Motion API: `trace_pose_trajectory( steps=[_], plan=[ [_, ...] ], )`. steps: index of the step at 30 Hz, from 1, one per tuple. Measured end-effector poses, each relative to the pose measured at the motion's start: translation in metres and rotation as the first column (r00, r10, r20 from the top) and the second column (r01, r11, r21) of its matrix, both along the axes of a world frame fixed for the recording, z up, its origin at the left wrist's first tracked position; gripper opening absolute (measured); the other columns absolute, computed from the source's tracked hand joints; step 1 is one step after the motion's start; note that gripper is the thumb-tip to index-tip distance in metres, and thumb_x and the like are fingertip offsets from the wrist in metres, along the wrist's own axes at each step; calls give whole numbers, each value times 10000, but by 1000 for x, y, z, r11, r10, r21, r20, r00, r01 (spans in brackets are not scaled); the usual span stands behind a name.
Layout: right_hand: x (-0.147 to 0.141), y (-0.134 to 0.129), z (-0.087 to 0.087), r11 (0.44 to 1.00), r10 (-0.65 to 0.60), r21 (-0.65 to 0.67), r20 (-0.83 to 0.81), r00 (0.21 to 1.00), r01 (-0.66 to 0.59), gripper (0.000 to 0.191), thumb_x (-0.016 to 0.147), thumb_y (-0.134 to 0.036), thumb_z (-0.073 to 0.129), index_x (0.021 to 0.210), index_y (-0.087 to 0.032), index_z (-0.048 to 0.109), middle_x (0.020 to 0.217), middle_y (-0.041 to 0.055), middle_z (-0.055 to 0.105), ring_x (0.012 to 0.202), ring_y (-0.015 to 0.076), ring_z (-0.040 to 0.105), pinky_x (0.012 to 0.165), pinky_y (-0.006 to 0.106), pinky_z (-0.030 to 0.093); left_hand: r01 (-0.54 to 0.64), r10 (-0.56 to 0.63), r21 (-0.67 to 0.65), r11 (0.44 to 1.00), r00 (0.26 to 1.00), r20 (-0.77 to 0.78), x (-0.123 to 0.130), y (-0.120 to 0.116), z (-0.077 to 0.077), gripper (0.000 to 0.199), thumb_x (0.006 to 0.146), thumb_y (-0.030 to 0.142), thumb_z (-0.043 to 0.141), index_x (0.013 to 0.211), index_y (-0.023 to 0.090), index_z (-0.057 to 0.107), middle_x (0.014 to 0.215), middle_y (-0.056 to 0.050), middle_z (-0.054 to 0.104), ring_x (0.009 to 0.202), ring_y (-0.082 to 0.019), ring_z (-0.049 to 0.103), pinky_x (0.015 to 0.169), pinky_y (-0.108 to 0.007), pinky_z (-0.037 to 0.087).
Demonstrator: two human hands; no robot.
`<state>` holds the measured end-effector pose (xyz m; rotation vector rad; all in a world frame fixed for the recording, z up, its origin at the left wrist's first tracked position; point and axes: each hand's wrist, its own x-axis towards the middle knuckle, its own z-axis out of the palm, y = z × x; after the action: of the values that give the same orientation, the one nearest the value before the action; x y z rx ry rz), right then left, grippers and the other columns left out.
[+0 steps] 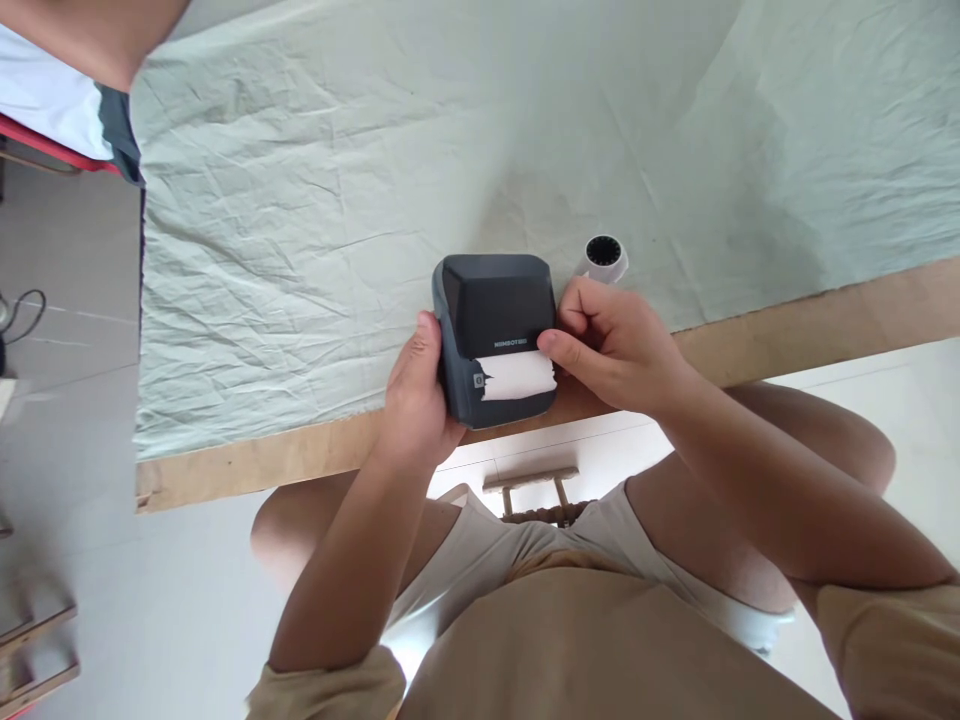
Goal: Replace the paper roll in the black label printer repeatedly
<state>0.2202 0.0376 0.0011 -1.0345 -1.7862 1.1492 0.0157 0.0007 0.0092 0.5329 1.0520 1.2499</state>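
A dark grey label printer (498,305) is held up at the table's near edge, its glossy black lid toward me. From its slot hangs a white paper strip (519,377) with ragged ends. My left hand (420,385) wraps the printer's left side, thumb along the edge and fingers hidden behind. At the right side, my right hand (615,340) has curled fingers, with its thumb touching the front near the strip's upper right corner. Just beyond that hand lies a white object (604,260) with a round black face, partly covered by the fingers.
A wrinkled pale green cloth (315,220) covers the table, with a bare wooden edge (247,460) along the front. Another person's arm (97,35) reaches in at the upper left. Wooden racks (37,640) stand on the floor at the lower left.
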Motion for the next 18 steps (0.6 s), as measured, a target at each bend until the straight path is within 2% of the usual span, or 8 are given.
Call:
trace_pose_trajectory(
  steps=[3, 6, 8, 10, 12, 15, 16, 18],
  plan=[
    [-1, 0, 0, 1000, 8, -1, -31, 999, -8, 498, 922, -352, 829, 832, -279, 345, 648, -103, 421, 549, 68, 320, 488, 233, 256, -47, 47, -3, 999, 999, -6, 0, 3, 1, 366, 866, 571, 947, 947, 237, 821, 832, -43, 856, 1001, -332, 900, 846, -446, 777],
    [-1, 0, 2, 998, 57, -6, -80, 995, -58, 579, 867, -370, 897, 845, -286, 325, 624, -120, 424, 523, 59, 311, 461, 222, 256, -38, 38, 0, 999, 999, -17, 0, 4, 4, 356, 864, 559, 951, 904, 242, 794, 781, -12, 830, 924, -297, 895, 811, -414, 772],
    [0, -2, 6, 997, 58, 64, -78, 995, -53, 597, 848, -339, 922, 831, -282, 328, 590, -130, 418, 486, 53, 308, 446, 228, 247, -19, 19, -16, 1000, 999, -28, 0, 4, 5, 366, 866, 567, 948, 921, 243, 786, 772, -3, 823, 882, -288, 890, 792, -408, 767],
    [-2, -6, 13, 984, -18, 174, -87, 996, 32, 568, 866, -296, 911, 815, -274, 346, 582, -123, 449, 458, 54, 354, 440, 237, 264, -6, 5, -32, 999, 999, -33, 0, 3, 3, 383, 880, 590, 932, 951, 243, 784, 774, -2, 818, 840, -285, 883, 778, -411, 762],
    [-5, -9, 21, 942, -173, 262, -151, 973, 208, 515, 939, -296, 866, 814, -275, 367, 608, -102, 475, 468, 81, 495, 433, 242, 322, -2, 0, -44, 999, 999, -41, -1, 2, 1, 397, 925, 626, 885, 979, 247, 781, 774, -4, 809, 846, -291, 884, 778, -418, 761],
    [-13, -12, 32, 815, -387, 364, -238, 891, 451, 456, 1035, -314, 782, 819, -283, 382, 654, -65, 523, 590, 146, 705, 453, 260, 420, 4, -8, -77, 997, 999, -54, -2, 0, -2, 413, 972, 663, 827, 1018, 255, 778, 791, -14, 808, 904, -315, 893, 769, -431, 761],
    [-15, -12, 35, 788, -409, 410, -209, 888, 459, 433, 1038, -295, 774, 821, -280, 399, 682, -56, 588, 612, 149, 723, 478, 270, 445, 4, -10, -87, 996, 998, -57, -2, -1, -3, 416, 971, 666, 825, 1030, 257, 777, 802, -17, 813, 911, -321, 894, 760, -432, 760],
    [-17, -10, 37, 781, -393, 495, -83, 916, 380, 357, 1010, -223, 769, 827, -266, 466, 742, -51, 708, 582, 126, 674, 521, 290, 434, 11, -17, -86, 996, 998, -65, -2, -1, -2, 416, 958, 659, 839, 1046, 257, 775, 814, -22, 817, 944, -330, 895, 764, -432, 759]
  ],
)
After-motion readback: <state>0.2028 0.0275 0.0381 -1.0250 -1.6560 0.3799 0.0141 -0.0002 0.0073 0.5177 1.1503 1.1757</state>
